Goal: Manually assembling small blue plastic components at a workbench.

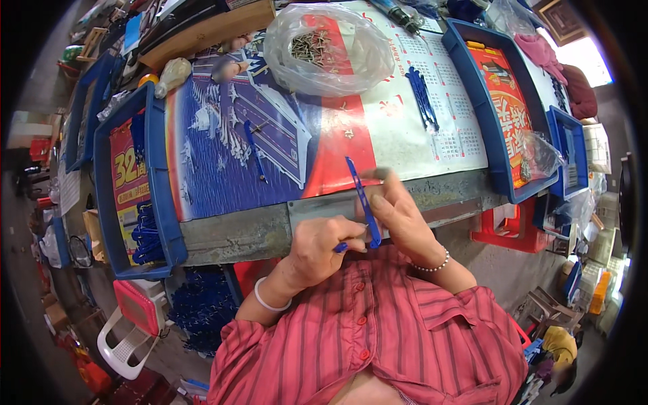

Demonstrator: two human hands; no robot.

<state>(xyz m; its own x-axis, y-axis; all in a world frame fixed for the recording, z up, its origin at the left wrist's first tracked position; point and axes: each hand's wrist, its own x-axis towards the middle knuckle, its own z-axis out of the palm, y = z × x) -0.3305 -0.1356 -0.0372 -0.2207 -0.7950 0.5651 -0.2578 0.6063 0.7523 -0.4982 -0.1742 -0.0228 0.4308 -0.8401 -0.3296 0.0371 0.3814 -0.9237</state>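
Note:
My left hand (324, 248) is closed in front of my chest, just off the table's near edge. A small blue end (341, 248) pokes out of its fingers; the rest is hidden, so I cannot tell its kind. My right hand (399, 219) pinches a long, narrow blue plastic strip (365, 204) with holes along it. The strip stands tilted between both hands, its lower end close to the left fingertips. Another thin blue strip (254, 150) lies on the printed sheet beyond, with small metal pins by it. Farther right lies a bunch of blue strips (422, 98).
A clear plastic bag (364, 61) holding screws (310, 47) lies at the back. Blue trays (172, 223) (496, 145) flank the work area; the left one contains blue pieces. A wooden board (202, 34) stands behind. Below are a white-and-pink chair (131, 331) and a red stool (509, 236).

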